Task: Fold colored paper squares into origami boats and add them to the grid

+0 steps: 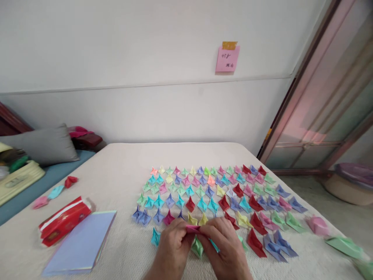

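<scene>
Both of my hands meet at the bottom middle of the view, over a white textured table. My left hand and my right hand pinch a small pink folded paper piece between their fingertips. Right behind them lie rows of several small folded paper shapes in pink, green, blue, red and yellow. A green folded shape lies under my hands, and a teal one sits just left of my left hand.
A stack of lilac paper sheets and a red packet lie at the left. Beyond them are a grey pillow and a yellow box. A pink note hangs on the wall. Loose folded pieces lie at the right.
</scene>
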`<state>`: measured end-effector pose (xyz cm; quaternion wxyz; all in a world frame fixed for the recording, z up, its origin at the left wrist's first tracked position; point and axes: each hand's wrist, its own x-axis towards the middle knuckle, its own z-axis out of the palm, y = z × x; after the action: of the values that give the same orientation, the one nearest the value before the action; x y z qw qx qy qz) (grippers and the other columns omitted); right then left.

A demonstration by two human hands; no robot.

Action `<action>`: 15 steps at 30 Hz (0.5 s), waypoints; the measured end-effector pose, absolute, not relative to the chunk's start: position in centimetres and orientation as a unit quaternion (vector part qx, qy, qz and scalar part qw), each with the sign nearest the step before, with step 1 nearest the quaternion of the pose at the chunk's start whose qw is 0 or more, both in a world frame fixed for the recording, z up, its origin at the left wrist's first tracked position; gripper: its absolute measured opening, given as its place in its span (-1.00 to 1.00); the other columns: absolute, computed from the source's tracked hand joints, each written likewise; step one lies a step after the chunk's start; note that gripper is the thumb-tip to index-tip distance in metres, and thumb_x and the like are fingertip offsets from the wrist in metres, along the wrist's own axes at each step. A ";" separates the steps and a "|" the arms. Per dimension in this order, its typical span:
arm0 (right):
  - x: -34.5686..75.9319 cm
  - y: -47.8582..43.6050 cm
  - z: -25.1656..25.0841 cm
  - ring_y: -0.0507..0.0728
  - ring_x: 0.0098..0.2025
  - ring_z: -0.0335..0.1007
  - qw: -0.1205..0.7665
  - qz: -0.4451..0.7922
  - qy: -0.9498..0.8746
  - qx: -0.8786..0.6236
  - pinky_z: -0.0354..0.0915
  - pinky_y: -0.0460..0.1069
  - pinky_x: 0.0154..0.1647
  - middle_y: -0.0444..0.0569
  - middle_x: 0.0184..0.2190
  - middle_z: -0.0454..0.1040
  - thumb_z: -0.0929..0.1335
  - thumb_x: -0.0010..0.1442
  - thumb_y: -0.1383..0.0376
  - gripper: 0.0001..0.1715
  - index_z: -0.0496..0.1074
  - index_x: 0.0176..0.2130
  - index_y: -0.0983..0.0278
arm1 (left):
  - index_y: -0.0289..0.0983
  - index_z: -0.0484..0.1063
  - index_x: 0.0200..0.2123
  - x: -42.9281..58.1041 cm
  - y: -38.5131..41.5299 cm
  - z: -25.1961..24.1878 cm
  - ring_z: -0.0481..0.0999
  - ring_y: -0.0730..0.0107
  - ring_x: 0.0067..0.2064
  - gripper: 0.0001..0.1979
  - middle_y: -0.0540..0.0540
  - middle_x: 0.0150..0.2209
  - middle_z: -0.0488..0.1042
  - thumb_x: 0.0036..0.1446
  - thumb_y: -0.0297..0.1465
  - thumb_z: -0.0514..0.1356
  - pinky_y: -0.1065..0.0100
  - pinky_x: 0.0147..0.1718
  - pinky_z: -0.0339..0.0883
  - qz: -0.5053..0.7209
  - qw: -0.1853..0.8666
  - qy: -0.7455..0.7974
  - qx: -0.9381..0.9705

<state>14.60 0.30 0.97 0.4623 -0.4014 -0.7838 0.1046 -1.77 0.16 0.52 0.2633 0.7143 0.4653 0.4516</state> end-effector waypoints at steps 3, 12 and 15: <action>14.8 0.4 1.2 0.14 -0.33 0.33 0.489 0.245 -0.725 -0.419 0.18 0.03 -0.28 -0.09 -0.44 0.41 0.35 0.25 0.34 -0.82 0.49 -0.40 0.20 | -0.33 0.52 -0.46 -1.9 0.0 1.3 0.41 0.33 -0.41 -0.75 -0.08 -0.50 0.43 0.24 -0.35 0.18 0.39 -0.40 0.21 0.436 0.289 0.458 0.718; 15.0 1.1 1.3 0.00 -0.51 0.17 0.471 0.723 -0.372 -0.342 0.07 -0.08 -0.41 -0.15 -0.61 0.40 0.54 0.00 0.18 -0.71 0.49 -0.54 0.31 | -0.30 0.37 -0.53 -2.5 -0.4 2.9 0.20 0.46 -0.48 -0.56 0.04 -0.54 0.21 0.26 -0.10 0.11 0.42 -0.47 0.10 0.489 0.581 0.422 0.496; 14.5 0.8 1.7 0.00 -0.50 0.21 0.461 0.764 -0.338 -0.298 0.09 -0.09 -0.38 -0.12 -0.60 0.43 0.56 -0.04 0.19 -0.71 0.52 -0.55 0.34 | -0.30 0.40 -0.45 -2.3 -0.2 2.4 0.28 0.47 -0.46 -0.73 0.03 -0.50 0.30 0.15 -0.23 0.28 0.41 -0.42 0.18 0.501 0.673 0.380 0.390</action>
<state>14.51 0.83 1.66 0.4614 -0.2981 -0.3377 0.7643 -2.26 -0.15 2.40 0.6727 0.3904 0.3798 0.5008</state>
